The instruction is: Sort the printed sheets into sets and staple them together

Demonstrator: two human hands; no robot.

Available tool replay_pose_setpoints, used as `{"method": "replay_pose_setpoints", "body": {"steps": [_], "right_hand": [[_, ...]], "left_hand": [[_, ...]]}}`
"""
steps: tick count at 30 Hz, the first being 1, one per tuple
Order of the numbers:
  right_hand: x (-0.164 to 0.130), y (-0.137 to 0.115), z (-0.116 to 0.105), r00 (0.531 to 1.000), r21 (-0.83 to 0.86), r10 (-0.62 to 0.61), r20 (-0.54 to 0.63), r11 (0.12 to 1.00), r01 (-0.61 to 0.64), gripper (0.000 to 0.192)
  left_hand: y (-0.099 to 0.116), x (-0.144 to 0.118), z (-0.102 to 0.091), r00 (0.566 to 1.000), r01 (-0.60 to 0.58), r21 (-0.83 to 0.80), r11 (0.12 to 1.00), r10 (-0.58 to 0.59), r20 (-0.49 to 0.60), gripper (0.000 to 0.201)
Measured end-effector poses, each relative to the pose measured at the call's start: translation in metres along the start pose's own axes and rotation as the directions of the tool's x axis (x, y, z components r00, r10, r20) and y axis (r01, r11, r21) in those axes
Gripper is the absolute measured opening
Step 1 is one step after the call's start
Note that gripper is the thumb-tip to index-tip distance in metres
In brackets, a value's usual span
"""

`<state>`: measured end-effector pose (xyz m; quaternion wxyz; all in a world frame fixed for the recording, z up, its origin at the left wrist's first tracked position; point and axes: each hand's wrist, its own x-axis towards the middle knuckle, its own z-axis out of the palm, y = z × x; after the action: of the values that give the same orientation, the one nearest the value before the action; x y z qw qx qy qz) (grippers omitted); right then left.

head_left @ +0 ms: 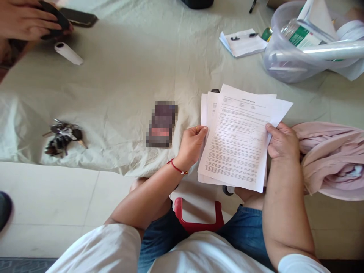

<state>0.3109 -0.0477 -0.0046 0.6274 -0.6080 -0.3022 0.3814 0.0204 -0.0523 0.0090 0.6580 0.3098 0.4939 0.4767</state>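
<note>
Several printed paper sheets [236, 140], loosely fanned, are held up in front of me over the table's near edge. The top one carries a heading and dense lines of text. My right hand [283, 140] pinches their right edge, thumb on the front and fingers behind. At the left edge, my left hand [192, 148] is closed on the sheets with thumb and fingertips together; its wrist wears a red bracelet [178, 168]. Left of that hand a phone [161, 124], blurred out by pixels, lies on the cloth-covered table [119, 94].
A bunch of keys [65, 137] lies at the left. Another person's hand [28, 21] holds a dark object beside a phone [79, 17] and a white roll [68, 53]. A clear plastic basket [280, 72], a notepad [246, 45] and pink cloth [321, 144] are on the right.
</note>
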Motion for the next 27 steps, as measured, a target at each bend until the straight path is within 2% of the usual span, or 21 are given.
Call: {"method": "replay_pose_setpoints", "body": {"steps": [9,15,22,27], "right_hand": [[0.004,0.003,-0.010,0.997,-0.017,0.058,0.044,0.998,-0.057,0.045],[0.010,0.009,-0.019,0.996,0.004,0.063,0.070,0.998,-0.064,0.041],[0.011,0.019,-0.017,0.999,-0.041,-0.051,-0.018,0.998,0.051,0.035],[0.012,0.020,-0.016,0.997,-0.064,-0.071,-0.038,0.996,0.068,0.031]], "left_hand": [[0.002,0.003,0.005,0.991,-0.037,0.042,0.998,0.042,-0.129,0.021],[-0.002,0.005,0.002,0.991,-0.069,0.003,0.998,0.069,-0.115,0.020],[-0.003,0.006,0.001,0.996,-0.066,-0.054,0.996,0.062,-0.071,0.030],[-0.001,0.005,0.003,0.994,-0.086,-0.035,0.996,0.083,-0.075,0.021]]}}
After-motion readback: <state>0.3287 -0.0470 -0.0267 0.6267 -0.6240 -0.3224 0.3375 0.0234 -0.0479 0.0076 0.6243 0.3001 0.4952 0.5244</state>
